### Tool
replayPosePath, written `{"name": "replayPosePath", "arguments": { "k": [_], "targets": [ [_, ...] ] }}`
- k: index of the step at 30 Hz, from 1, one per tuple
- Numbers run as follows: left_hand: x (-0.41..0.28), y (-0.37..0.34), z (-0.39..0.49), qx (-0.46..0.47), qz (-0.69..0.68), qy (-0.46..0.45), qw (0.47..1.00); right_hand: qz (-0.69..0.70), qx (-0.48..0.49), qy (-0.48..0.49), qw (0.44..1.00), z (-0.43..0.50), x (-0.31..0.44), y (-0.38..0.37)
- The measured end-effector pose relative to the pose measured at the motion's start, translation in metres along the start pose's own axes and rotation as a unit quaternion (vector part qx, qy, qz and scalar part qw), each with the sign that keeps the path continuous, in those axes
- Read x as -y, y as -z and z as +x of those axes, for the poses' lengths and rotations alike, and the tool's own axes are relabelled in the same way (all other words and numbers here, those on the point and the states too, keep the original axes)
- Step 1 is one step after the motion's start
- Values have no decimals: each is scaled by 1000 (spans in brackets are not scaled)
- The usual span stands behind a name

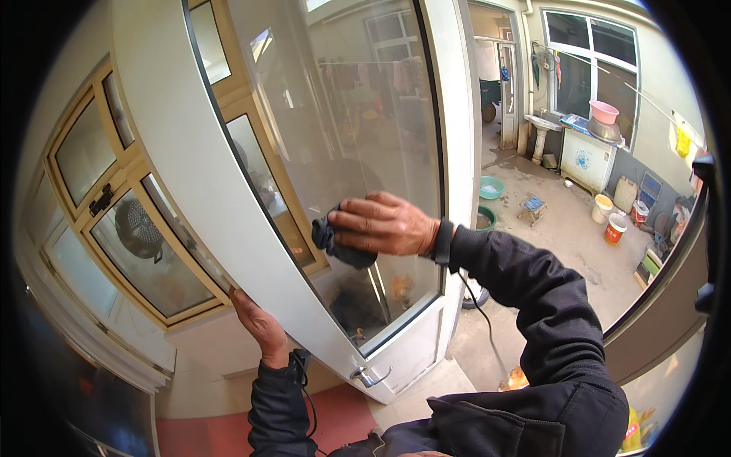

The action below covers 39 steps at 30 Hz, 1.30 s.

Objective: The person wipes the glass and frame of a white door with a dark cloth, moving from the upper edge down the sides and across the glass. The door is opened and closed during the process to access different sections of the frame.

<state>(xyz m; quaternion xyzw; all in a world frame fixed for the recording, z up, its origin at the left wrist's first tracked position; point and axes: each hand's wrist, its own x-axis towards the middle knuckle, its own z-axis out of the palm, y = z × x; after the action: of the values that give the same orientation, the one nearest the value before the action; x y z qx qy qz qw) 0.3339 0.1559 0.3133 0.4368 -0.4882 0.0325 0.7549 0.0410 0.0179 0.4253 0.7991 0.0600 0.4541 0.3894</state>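
My right hand [388, 223] presses a bunched dark cloth [342, 243] against the glass pane [371, 143] of a white door [165, 108]. The fingers lie over the cloth, and part of it hangs below them. My left hand [260, 328] is at the door's outer edge, lower left, with its fingertips at the frame; part of its grip is hidden. Below the pane, a metal lever handle [370, 377] sits on the door. The glass reflects hanging laundry and window frames.
Behind the door at left is a tan-framed window [165, 251]. On the right, a courtyard holds a green basin [491, 187], a folding stool [533, 207], plastic buckets [615, 228] and a white cabinet [585, 157] with a pink basin [603, 112] above it. A black cable [485, 311] hangs from my right wrist.
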Motion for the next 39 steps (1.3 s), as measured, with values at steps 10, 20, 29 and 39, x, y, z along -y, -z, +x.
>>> {"name": "replayPosePath", "arguments": {
  "k": [10, 20, 29, 39],
  "targets": [
    [-15, -4, -1, 3, 36, 8, 999, -159, -233, -301, 911, 137, -270, 72],
    [2, 0, -2, 7, 15, -4, 1000, -53, -97, -249, 962, -34, 24, -36],
    [7, 15, 5, 71, 20, -44, 996, 140, 226, -539, 799, -158, 290, -9],
    [-18, 29, -7, 179, -121, -8, 976, 272, -270, -827, 410, -36, 355, 28]
  ]
}}
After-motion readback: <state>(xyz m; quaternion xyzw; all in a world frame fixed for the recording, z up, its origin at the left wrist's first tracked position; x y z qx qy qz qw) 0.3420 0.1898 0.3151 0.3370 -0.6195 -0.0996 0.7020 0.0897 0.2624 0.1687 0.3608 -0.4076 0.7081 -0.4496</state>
